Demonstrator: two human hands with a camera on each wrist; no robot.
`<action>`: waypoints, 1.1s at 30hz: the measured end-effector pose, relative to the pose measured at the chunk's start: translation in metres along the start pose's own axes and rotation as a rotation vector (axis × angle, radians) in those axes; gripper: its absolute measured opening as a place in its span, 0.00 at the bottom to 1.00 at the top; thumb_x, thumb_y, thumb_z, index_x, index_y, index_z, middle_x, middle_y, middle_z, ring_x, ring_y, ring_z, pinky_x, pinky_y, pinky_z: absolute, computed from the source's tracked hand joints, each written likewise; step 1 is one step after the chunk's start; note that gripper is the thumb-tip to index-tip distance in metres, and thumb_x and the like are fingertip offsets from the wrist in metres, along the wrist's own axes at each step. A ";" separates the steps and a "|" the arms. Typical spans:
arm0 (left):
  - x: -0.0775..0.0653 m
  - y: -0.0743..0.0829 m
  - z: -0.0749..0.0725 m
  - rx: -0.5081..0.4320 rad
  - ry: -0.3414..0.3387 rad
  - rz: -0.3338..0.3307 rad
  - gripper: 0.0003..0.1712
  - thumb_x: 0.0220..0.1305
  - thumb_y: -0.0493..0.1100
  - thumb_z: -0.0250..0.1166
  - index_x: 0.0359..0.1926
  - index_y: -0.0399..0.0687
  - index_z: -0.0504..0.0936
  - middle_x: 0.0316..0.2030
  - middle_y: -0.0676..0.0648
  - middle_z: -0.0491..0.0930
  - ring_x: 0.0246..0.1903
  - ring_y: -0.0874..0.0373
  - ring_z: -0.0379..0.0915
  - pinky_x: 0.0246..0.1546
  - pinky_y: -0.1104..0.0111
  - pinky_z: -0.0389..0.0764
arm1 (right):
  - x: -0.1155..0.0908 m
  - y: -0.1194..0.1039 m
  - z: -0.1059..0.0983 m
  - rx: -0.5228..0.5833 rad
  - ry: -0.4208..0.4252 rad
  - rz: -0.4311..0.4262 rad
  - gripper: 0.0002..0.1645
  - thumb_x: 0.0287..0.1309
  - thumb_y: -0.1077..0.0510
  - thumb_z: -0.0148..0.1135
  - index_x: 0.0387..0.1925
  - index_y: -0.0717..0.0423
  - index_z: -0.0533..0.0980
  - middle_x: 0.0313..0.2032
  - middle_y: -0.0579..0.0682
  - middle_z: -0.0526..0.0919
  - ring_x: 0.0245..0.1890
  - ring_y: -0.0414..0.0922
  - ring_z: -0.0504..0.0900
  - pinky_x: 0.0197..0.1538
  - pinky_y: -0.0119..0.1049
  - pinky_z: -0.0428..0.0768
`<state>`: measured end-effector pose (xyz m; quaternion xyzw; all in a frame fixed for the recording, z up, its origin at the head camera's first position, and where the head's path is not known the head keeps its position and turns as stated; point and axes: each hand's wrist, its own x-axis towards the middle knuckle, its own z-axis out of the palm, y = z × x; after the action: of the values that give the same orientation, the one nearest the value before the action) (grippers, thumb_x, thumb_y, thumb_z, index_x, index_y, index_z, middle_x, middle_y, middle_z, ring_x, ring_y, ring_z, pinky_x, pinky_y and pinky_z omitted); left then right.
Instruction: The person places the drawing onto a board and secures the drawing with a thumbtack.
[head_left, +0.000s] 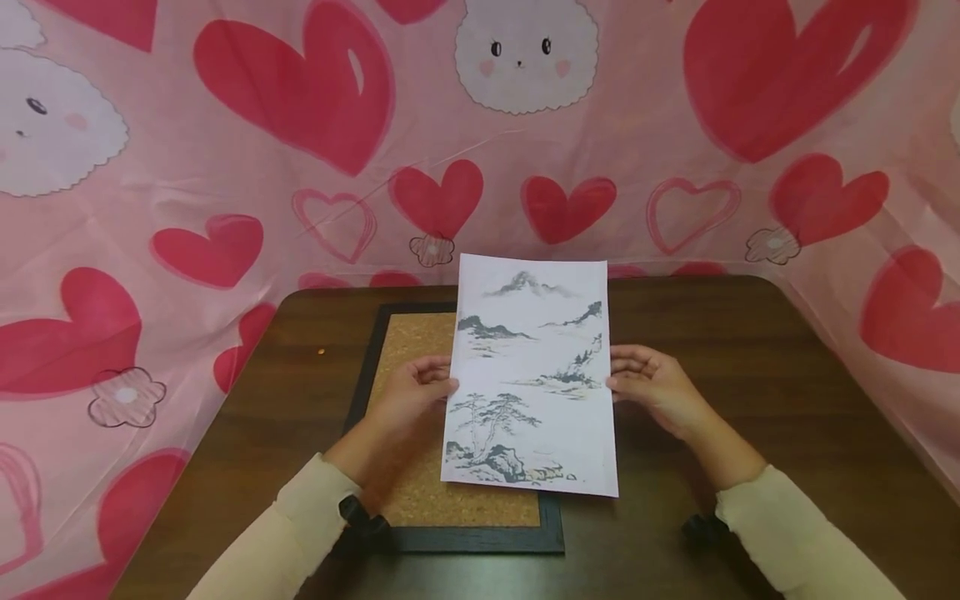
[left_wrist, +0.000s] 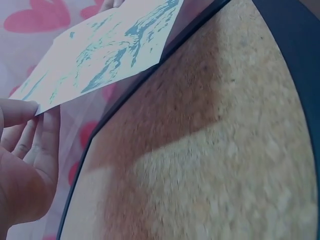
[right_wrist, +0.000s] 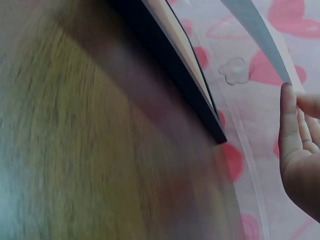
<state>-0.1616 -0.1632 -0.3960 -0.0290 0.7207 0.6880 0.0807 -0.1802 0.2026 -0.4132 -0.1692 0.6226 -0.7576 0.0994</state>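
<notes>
A white sheet of paper (head_left: pixel 532 367) printed with an ink landscape of mountains, pines and rocks is held up above the table. My left hand (head_left: pixel 411 390) pinches its left edge between thumb and fingers, and my right hand (head_left: pixel 651 385) pinches the right edge. Under and to the left of the sheet lies a cork board (head_left: pixel 420 500) with a black frame, partly hidden by the paper. In the left wrist view the paper (left_wrist: pixel 100 55) hovers over the cork, thumb on top. The right wrist view shows the sheet's edge (right_wrist: pixel 265 40) between thumb and fingertips.
The dark wooden table (head_left: pixel 750 350) extends on both sides of the board. A tiny orange speck (head_left: pixel 322 352) lies on its left part. Behind hangs a pink cloth (head_left: pixel 645 125) with red hearts. Dark wrist straps (head_left: pixel 363 518) sit at both sleeves.
</notes>
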 end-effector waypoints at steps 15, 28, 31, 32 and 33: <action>-0.008 0.000 -0.010 0.028 0.000 -0.041 0.23 0.60 0.30 0.67 0.57 0.33 0.77 0.39 0.41 0.82 0.34 0.54 0.79 0.33 0.63 0.82 | 0.003 -0.012 0.018 -0.169 0.072 0.090 0.28 0.56 0.75 0.62 0.58 0.78 0.66 0.40 0.56 0.81 0.35 0.42 0.83 0.38 0.40 0.84; -0.007 -0.010 -0.031 0.076 0.012 -0.063 0.26 0.60 0.30 0.66 0.60 0.30 0.74 0.40 0.43 0.84 0.33 0.57 0.81 0.33 0.64 0.84 | 0.013 0.002 0.038 -0.196 0.070 0.142 0.27 0.55 0.75 0.63 0.58 0.76 0.69 0.42 0.64 0.80 0.34 0.45 0.83 0.38 0.41 0.84; -0.008 -0.012 -0.036 0.102 0.013 -0.063 0.26 0.60 0.30 0.67 0.59 0.30 0.74 0.40 0.41 0.85 0.33 0.57 0.81 0.33 0.64 0.84 | 0.014 0.006 0.045 -0.207 0.088 0.161 0.27 0.55 0.75 0.63 0.57 0.75 0.70 0.41 0.64 0.81 0.33 0.46 0.83 0.38 0.41 0.84; -0.008 -0.012 -0.038 0.116 0.012 -0.059 0.26 0.59 0.30 0.67 0.59 0.29 0.74 0.40 0.41 0.85 0.33 0.57 0.81 0.33 0.64 0.84 | 0.014 0.007 0.047 -0.213 0.091 0.168 0.26 0.55 0.74 0.63 0.57 0.75 0.70 0.41 0.64 0.81 0.34 0.46 0.83 0.38 0.41 0.84; -0.008 -0.013 -0.039 0.130 0.013 -0.059 0.26 0.59 0.30 0.67 0.59 0.29 0.74 0.41 0.40 0.85 0.33 0.57 0.81 0.33 0.64 0.84 | 0.015 0.007 0.049 -0.217 0.095 0.173 0.26 0.55 0.74 0.63 0.57 0.74 0.70 0.41 0.64 0.81 0.34 0.47 0.83 0.38 0.41 0.84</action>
<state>-0.1552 -0.2033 -0.4060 -0.0494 0.7633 0.6367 0.0979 -0.1759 0.1510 -0.4102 -0.0886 0.7171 -0.6815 0.1159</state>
